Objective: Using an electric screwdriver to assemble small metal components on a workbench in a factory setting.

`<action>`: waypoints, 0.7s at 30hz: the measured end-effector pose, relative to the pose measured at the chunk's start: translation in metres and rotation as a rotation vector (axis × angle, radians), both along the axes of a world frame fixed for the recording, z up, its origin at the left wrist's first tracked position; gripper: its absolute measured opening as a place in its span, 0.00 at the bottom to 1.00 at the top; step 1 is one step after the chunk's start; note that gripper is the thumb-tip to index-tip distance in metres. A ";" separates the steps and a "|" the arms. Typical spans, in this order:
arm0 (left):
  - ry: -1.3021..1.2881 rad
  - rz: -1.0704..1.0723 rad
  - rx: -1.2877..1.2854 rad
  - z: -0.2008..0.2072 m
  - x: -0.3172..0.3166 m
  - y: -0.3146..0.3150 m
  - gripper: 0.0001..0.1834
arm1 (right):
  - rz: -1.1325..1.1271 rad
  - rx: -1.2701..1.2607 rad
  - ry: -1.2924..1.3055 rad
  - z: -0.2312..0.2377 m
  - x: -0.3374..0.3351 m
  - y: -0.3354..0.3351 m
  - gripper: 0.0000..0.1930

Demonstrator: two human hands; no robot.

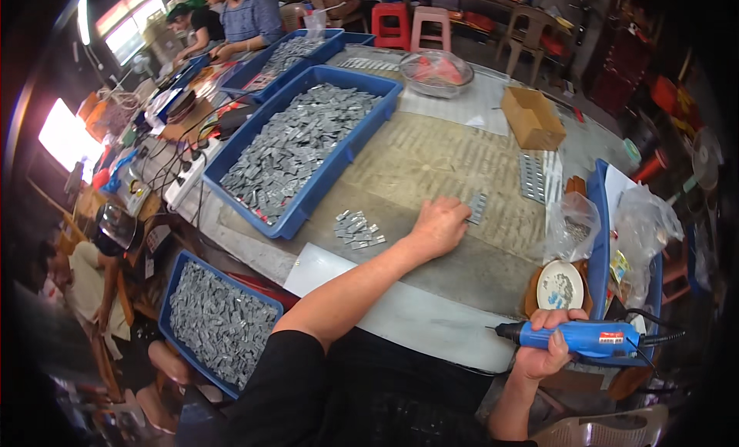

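Note:
My left hand reaches across the worktable and rests with its fingers closed on a small grey metal strip. A little pile of small grey metal pieces lies just left of that hand. My right hand grips a blue electric screwdriver held level near the table's front edge, its tip pointing left and its black cord trailing right. A round dish with small parts sits just above the screwdriver.
A large blue bin full of grey metal pieces lies on the table's left; another blue bin sits lower left. A cardboard box, a clear bowl, plastic bags and a power strip surround. Other people work at the far end.

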State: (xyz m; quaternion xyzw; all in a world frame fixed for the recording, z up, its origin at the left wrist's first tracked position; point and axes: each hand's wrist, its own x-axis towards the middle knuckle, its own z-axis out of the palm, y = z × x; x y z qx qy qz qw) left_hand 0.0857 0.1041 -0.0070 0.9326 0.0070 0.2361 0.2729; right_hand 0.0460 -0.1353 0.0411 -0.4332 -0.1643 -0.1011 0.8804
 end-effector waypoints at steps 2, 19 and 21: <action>0.001 0.012 0.003 0.000 -0.002 0.000 0.08 | 0.018 -0.002 0.006 -0.002 0.001 -0.001 0.24; 0.064 0.021 0.021 0.002 -0.009 0.003 0.09 | 0.037 0.000 0.028 -0.007 0.003 -0.001 0.24; 0.055 0.018 0.021 0.002 -0.010 0.003 0.09 | 0.033 0.004 0.034 -0.005 0.002 -0.001 0.24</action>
